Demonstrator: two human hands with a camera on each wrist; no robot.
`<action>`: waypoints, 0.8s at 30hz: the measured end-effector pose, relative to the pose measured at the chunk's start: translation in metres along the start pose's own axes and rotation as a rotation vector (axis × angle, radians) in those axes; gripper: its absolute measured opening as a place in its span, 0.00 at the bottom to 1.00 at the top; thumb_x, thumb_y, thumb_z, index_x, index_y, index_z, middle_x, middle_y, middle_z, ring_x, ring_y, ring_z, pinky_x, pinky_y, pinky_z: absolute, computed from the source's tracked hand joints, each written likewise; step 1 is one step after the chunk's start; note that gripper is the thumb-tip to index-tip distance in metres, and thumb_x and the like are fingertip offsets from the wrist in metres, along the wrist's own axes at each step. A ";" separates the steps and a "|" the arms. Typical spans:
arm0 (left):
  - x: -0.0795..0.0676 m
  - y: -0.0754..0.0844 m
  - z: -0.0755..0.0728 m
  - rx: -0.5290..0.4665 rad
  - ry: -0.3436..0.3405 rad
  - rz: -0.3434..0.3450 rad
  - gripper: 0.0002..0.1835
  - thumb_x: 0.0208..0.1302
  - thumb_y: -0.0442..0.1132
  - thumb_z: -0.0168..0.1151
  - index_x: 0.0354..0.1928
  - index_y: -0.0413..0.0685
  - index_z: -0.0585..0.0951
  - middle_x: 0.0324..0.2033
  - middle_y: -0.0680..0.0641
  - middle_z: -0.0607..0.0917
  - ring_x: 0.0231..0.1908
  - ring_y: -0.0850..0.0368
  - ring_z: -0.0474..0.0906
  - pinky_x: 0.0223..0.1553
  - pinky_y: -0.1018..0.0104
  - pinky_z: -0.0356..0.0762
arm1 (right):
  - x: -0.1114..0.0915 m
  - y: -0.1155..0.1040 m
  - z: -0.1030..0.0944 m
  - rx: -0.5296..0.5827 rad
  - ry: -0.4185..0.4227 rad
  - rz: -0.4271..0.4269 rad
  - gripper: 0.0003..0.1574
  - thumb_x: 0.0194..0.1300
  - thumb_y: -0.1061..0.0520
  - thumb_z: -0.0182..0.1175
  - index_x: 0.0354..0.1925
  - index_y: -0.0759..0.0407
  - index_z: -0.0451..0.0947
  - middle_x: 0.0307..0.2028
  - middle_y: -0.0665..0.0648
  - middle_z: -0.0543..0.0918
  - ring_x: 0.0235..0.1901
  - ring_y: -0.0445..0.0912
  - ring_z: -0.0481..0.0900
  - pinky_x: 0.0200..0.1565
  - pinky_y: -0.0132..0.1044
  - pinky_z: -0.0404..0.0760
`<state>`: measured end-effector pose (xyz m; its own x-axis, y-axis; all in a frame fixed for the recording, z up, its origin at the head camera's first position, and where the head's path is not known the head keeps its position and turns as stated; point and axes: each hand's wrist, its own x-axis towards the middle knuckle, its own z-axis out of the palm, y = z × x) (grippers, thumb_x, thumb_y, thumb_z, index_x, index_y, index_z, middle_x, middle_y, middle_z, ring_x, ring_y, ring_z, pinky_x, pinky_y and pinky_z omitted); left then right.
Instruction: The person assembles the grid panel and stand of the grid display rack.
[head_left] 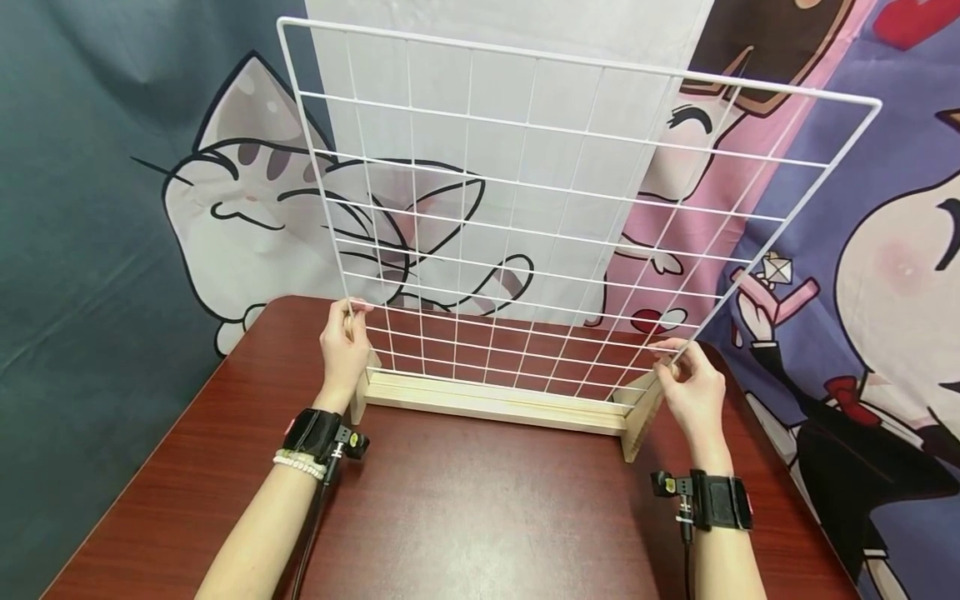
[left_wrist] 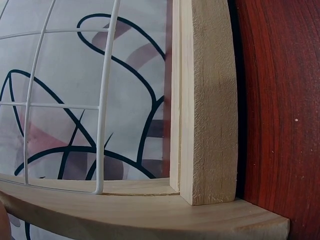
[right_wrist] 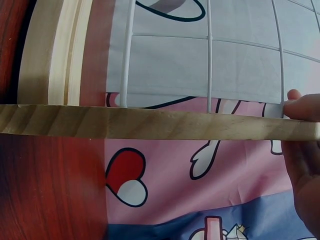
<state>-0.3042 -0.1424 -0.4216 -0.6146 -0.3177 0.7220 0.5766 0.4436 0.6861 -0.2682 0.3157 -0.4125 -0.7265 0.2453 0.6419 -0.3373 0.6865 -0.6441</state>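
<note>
A white wire grid panel (head_left: 537, 56) stands tilted above a pale wooden stand (head_left: 495, 404), which has a crossbar and two side boards. On the left, my left hand (head_left: 343, 350) grips the top of one side board beside the grid's edge. My right hand (head_left: 693, 392) holds the other side board. The right wrist view shows its thumb (right_wrist: 302, 107) on one side of the board (right_wrist: 175, 125) and fingers on the other. In the left wrist view, the grid's lower corner lies against the side board, apart from the grooved crossbar (left_wrist: 214, 100). Only a bit of finger (left_wrist: 4, 222) shows there.
The stand rests on a reddish-brown table (head_left: 480, 500). Behind it hangs a cloth with cartoon figures (head_left: 247, 200), and a grey-blue curtain (head_left: 82, 250) is at left. Each wrist wears a black strap (head_left: 315, 433) with a small camera and cable.
</note>
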 end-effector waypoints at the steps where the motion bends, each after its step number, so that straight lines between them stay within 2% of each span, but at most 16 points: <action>1: 0.000 0.000 0.000 0.000 0.001 0.001 0.07 0.67 0.22 0.49 0.44 0.27 0.75 0.38 0.31 0.83 0.20 0.73 0.58 0.25 0.84 0.54 | 0.000 0.000 0.000 -0.001 0.003 0.000 0.18 0.51 0.72 0.63 0.41 0.59 0.82 0.23 0.27 0.74 0.22 0.28 0.66 0.26 0.21 0.61; 11: 0.001 0.000 0.003 -0.003 0.007 0.009 0.08 0.68 0.22 0.49 0.44 0.26 0.75 0.39 0.31 0.82 0.24 0.69 0.64 0.28 0.84 0.56 | -0.001 0.001 0.000 -0.008 0.016 -0.008 0.19 0.51 0.72 0.62 0.42 0.58 0.82 0.21 0.33 0.73 0.22 0.29 0.65 0.27 0.21 0.60; 15: 0.001 0.000 0.003 -0.003 0.010 0.007 0.08 0.67 0.22 0.48 0.45 0.25 0.74 0.39 0.31 0.83 0.27 0.62 0.68 0.29 0.84 0.58 | -0.001 0.002 0.001 -0.001 0.018 -0.009 0.20 0.51 0.73 0.61 0.42 0.57 0.82 0.21 0.35 0.74 0.22 0.29 0.65 0.26 0.21 0.60; 24: 0.000 0.000 0.003 0.006 0.006 -0.006 0.08 0.67 0.22 0.49 0.45 0.25 0.74 0.39 0.31 0.83 0.29 0.67 0.68 0.31 0.83 0.59 | 0.000 0.001 0.001 -0.007 0.018 -0.015 0.20 0.51 0.73 0.61 0.42 0.57 0.82 0.19 0.40 0.72 0.22 0.29 0.64 0.26 0.22 0.59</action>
<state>-0.3057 -0.1404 -0.4218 -0.6145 -0.3253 0.7187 0.5702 0.4465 0.6896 -0.2692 0.3153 -0.4140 -0.7104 0.2477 0.6587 -0.3433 0.6951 -0.6316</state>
